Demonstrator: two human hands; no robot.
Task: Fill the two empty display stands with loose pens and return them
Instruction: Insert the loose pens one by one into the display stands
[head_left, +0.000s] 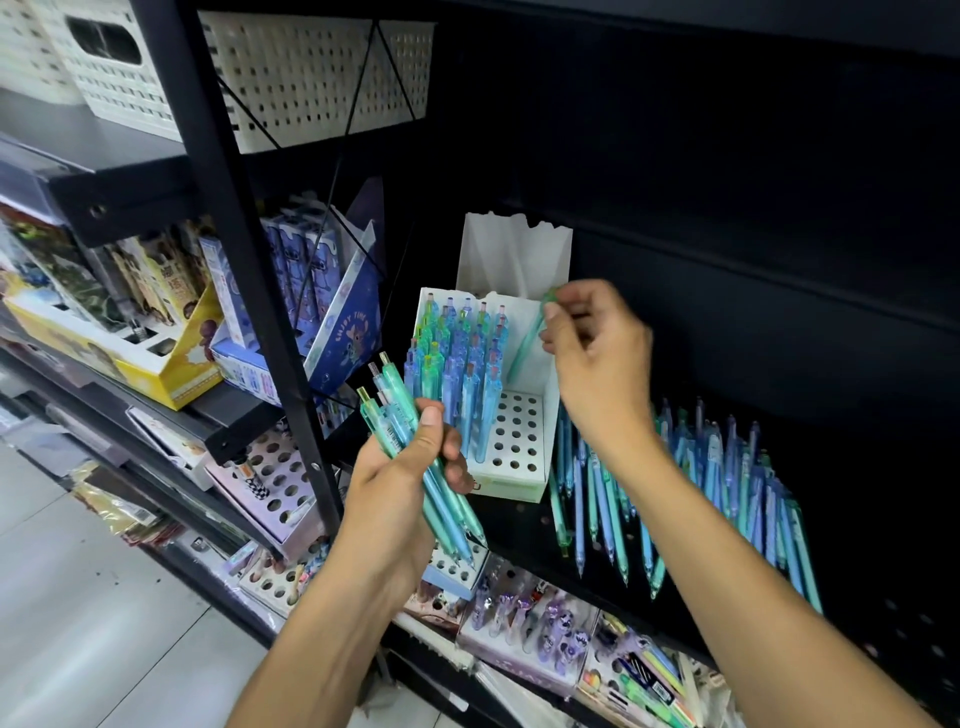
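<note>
A white display stand (519, 436) with a holed base stands on the dark shelf; its left half holds several blue and green pens, its right holes are bare. My right hand (597, 358) pinches one green pen (527, 343) by its top, slanted above the stand's right side. My left hand (400, 483) grips a bundle of green and blue pens (410, 441) just in front of the stand. A pile of loose pens (691, 493) lies on the shelf to the right, partly hidden behind my right forearm.
A black upright post (260, 291) divides the shelves on the left. Boxed stationery (311, 291) and a yellow display box (130, 353) sit left of it. White baskets (311, 67) stand above. Lower shelves hold other pen stands (540, 629).
</note>
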